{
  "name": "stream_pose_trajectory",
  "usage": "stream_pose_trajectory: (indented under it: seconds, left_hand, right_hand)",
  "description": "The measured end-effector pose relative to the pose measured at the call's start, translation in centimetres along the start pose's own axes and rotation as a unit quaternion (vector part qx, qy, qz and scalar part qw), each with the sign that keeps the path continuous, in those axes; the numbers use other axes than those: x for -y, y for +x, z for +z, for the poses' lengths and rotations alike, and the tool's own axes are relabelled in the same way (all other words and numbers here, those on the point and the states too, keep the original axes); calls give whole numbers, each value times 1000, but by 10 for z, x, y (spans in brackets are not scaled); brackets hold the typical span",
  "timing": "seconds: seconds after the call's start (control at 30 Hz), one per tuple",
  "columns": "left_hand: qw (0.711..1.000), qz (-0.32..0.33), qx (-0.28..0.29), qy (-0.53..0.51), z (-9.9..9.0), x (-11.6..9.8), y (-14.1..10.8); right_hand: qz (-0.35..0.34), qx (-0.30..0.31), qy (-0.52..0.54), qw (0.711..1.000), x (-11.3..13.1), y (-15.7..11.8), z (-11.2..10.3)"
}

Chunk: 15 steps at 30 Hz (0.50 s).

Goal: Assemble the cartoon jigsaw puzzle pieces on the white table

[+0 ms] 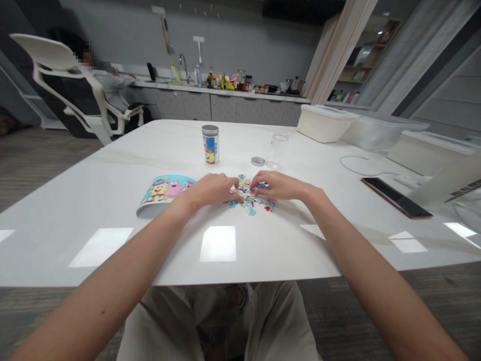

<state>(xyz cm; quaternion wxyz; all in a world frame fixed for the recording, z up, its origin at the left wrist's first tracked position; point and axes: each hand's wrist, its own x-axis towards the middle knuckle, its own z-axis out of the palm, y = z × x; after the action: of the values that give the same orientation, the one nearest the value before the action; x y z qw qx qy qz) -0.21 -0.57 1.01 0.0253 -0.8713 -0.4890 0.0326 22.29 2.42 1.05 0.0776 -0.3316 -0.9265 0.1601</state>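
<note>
Reaching into the pieces (248,188) from both sides, at the middle of the desk (176,263). Spread, with thumb and fingertips apart, at the left edge: left hand (213,189). Bent, with thumb and fingers parted over the right side: right hand (278,185) (too small to tell whether any one piece sits under the fingertips). Lying directly between the hands: to the right of the left, to the left of the right, with neither clearly nearer. Scattered flat in a loose patch, slightly longer side to side than front to back, so roughly along the line joining the hands; pointing no clear way as a patch, and too jumbled to read piece by piece. Beside the left wrist, curled and longer side to side: picture sheet (162,190). Beyond the pieces: capped jar (211,146) standing upright, then loose lid (258,161) just beside clear jar (278,149). Well off to the right: phone (396,197).
</note>
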Motion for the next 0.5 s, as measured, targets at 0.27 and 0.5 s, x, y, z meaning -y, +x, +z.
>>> stream_pose_trajectory:
  seconds: [0.27, 0.5]
  left_hand:
    - [1000, -16, -2, 8, 3, -1, 1]
    - [1000, -22, -4, 11, 4, -1, 2]
  right_hand:
    - [-31, -6, -4, 999, 13, 4, 9]
    - [-47, -10, 14, 999, 19, 7, 15]
